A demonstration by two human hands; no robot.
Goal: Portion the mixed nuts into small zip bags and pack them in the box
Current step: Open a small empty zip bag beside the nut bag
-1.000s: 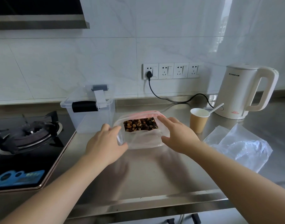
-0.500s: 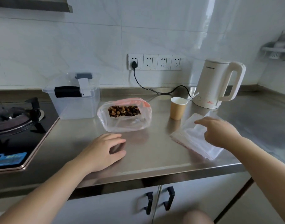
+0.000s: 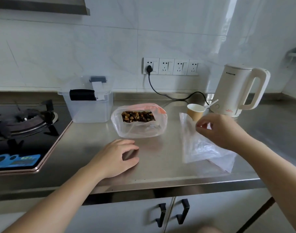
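Note:
A large clear bag of mixed nuts (image 3: 138, 121) with a pink zip strip lies open on the steel counter (image 3: 154, 162), the nuts showing near its mouth. Left of it stands a clear plastic box (image 3: 88, 105) with a latched lid. My right hand (image 3: 219, 130) pinches the upper edge of a small clear zip bag (image 3: 196, 145) and lifts it off a pile of the same bags. My left hand (image 3: 117, 157) rests on the counter in front of the nut bag, fingers loosely curled, holding nothing.
A brown paper cup (image 3: 195, 111) with a white spoon stands behind the small bags. A cream electric kettle (image 3: 236, 91) sits at the back right, its cord running to the wall sockets. A gas hob (image 3: 21, 130) fills the left side. Cupboard doors lie below the counter edge.
Both hands left the nut bag. My left hand came down to rest on the counter. My right hand moved right to the small bags and has raised one by its edge.

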